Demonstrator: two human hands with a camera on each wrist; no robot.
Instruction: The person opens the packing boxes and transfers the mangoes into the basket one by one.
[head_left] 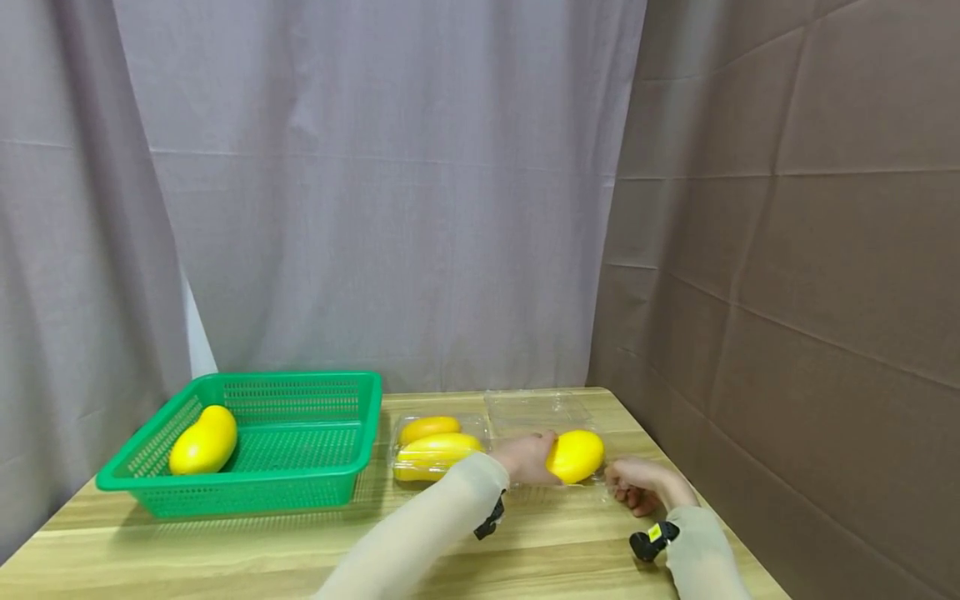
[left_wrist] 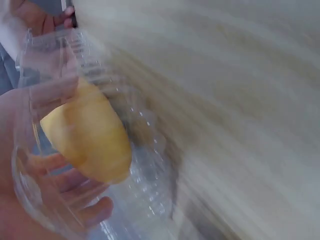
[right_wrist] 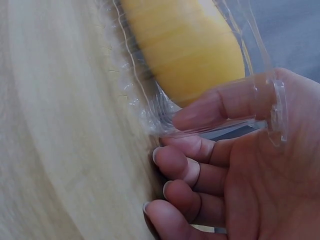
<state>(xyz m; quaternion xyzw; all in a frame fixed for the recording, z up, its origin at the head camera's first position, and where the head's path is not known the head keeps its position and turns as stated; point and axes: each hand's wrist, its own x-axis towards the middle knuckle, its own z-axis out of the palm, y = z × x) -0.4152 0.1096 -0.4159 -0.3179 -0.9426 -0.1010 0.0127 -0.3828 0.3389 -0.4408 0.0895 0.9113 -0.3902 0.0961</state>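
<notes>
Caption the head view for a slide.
Left hand grips a yellow mango over a clear clamshell box; right hand pinches its edge.

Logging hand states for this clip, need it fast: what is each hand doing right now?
Left hand: closed around a yellow mango, over the clear plastic box.
Right hand: fingers curled, holding the box's edge.
</notes>
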